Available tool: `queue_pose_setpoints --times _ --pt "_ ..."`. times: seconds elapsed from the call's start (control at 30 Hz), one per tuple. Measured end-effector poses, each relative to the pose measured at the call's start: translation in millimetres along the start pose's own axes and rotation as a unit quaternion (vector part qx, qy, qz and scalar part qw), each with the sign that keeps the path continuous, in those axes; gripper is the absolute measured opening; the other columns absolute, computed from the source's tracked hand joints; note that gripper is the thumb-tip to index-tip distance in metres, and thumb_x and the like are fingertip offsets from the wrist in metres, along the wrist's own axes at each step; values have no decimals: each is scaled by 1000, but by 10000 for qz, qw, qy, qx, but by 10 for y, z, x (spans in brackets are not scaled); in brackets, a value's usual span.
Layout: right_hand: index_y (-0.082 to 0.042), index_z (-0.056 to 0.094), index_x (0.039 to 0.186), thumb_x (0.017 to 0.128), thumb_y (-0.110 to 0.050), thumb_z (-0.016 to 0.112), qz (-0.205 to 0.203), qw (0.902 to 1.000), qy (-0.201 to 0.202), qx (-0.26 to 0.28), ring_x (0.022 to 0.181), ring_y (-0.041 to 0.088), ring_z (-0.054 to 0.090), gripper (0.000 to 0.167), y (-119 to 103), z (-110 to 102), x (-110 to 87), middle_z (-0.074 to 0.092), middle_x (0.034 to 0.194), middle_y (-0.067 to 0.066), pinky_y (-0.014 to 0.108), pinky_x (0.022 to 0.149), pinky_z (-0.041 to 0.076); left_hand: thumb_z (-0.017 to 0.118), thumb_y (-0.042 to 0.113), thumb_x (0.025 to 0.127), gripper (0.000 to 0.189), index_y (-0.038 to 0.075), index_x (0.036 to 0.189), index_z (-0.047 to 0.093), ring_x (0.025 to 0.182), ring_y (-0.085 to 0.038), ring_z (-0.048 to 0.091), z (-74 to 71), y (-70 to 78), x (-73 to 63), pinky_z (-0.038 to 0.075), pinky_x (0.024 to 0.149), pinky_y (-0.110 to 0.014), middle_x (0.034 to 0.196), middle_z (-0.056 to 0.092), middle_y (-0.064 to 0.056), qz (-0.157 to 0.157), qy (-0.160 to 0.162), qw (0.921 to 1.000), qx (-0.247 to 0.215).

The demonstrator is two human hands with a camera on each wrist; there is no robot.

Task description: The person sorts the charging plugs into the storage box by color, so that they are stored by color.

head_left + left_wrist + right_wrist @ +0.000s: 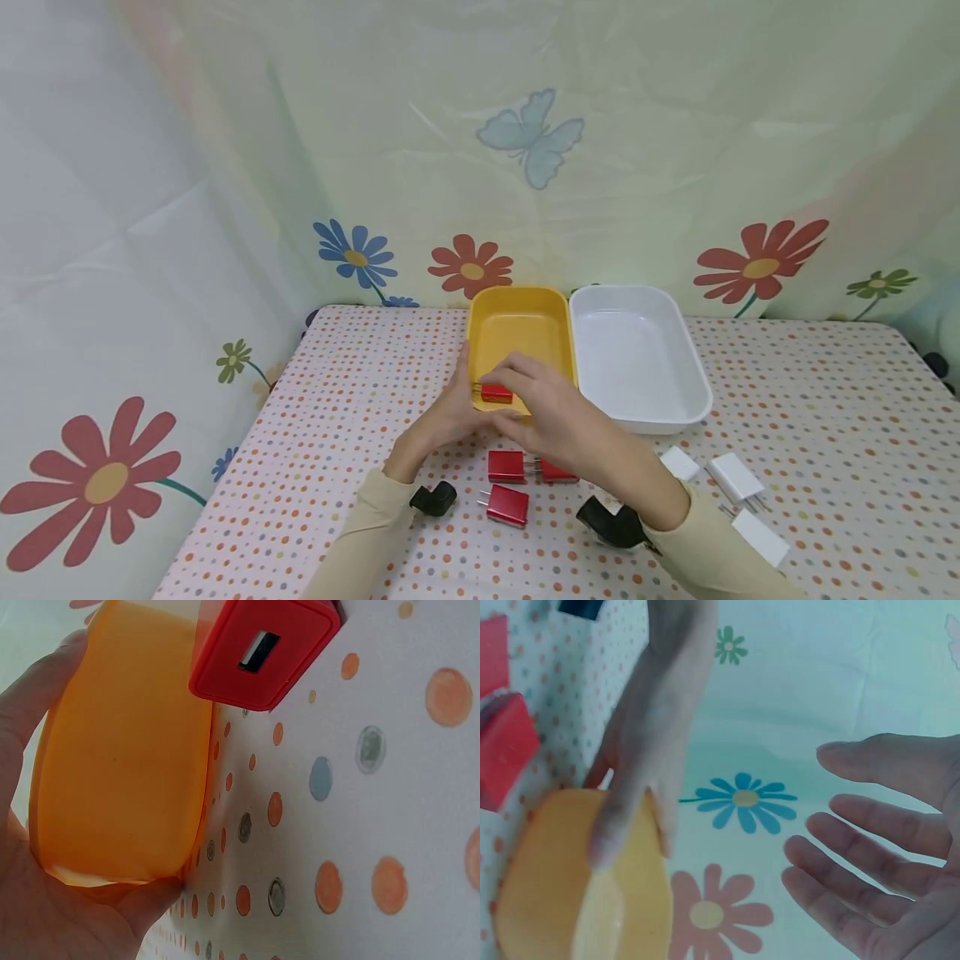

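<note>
My left hand [448,410] grips the near left corner of a yellow tray [522,304]; in the left wrist view its thumb and fingers lie along the tray's outer walls. One red USB wall charger [496,395] is inside this tray at its near end. Over that end hovers my right hand [555,408], fingers loosely bent beside the charger. The right wrist view shows the right hand [885,847] with fingers spread and nothing held. On the cloth before the tray lie more red chargers [507,506], one showing its USB port [259,652].
A white tray [637,358] adjoins the yellow one on the right. Several white wall chargers [735,477] lie on the dotted tablecloth [360,375] at the right, some partly behind my right arm. A flowered curtain [637,167] hangs behind the table.
</note>
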State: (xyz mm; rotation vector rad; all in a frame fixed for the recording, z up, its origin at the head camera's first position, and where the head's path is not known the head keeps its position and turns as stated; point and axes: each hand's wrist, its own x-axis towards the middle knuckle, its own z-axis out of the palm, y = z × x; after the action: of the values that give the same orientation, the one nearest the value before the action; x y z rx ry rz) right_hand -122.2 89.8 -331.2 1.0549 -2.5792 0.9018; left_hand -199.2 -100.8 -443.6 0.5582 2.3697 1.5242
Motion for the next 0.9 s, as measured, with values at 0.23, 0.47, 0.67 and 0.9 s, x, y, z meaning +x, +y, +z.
queue_pose_setpoints --times 0.23,0.47,0.67,0.9 --pt "-4 71 121 83 -5 89 402 9975 -493 296 104 20 66 42 -64 201 -304 66 119 5 33 91 60 88 31 85 126 25 166 -8 140 -26 42 16 -43 5 41 115 -51 160 34 -10 156 68 9996 -242" --pt "-1 71 119 83 -5 88 984 9878 -1088 513 99 21 64 39 -9 475 -542 65 112 6 34 86 60 90 36 83 133 24 167 -12 152 -27 30 58 -16 -9 28 122 -58 171 20 -7 -225 299 9993 71" --pt "-1 73 116 82 -5 89 1230 9823 -1315 512 98 19 65 38 28 652 -645 65 111 4 37 87 60 90 41 82 135 26 167 -13 153 -28 27 58 -11 -24 27 123 -58 172 17 -6 -520 366 9978 181" --pt "-1 74 115 79 -3 90 1572 9731 -1538 690 98 19 62 40 67 781 -698 65 114 3 39 88 60 91 44 80 137 25 167 -13 153 -28 28 49 -14 -28 27 123 -56 172 17 -8 -533 353 9977 208"
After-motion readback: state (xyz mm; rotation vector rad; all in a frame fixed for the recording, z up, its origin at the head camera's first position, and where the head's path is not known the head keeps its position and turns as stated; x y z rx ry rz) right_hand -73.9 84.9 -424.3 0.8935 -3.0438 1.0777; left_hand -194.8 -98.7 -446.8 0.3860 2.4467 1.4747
